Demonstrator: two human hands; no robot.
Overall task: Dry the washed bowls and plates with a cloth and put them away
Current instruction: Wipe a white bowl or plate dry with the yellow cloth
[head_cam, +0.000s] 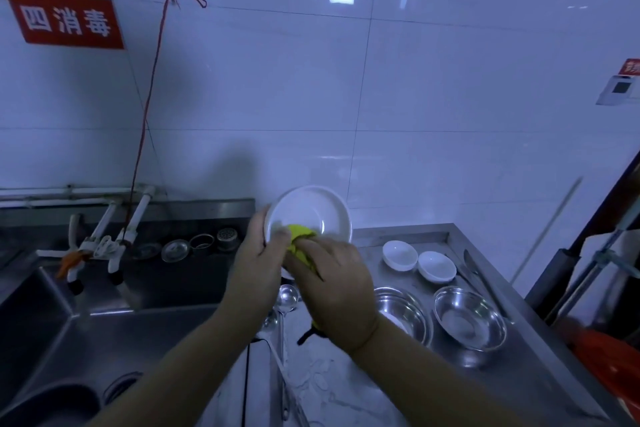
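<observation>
At the far left a red sign (67,20) hangs on the tiled wall, with a red cord (149,104) running down from a hook to the taps (104,246) over the sink (52,322). Strainers and rings (199,243) lie on the ledge behind the sink.

In the middle, the left hand (258,255) grips the left rim of a white plate (308,215), thumb on its face, holding it tilted up above the counter edge. The right hand (334,288) is closed round a yellow cloth (300,237) and presses it to the lower part of the plate's face. The two hands are close together, almost touching. Below them a ladle (288,295) lies along the counter's left side.

To the right, on the steel counter (519,374), two small white bowls (419,260) sit side by side near the back. In front of them stand two steel bowls (469,317), the left one partly hidden by the right wrist. A knife (472,270) lies just right of the white bowls. Something red (609,357) shows at the right edge; what it is I cannot tell.
</observation>
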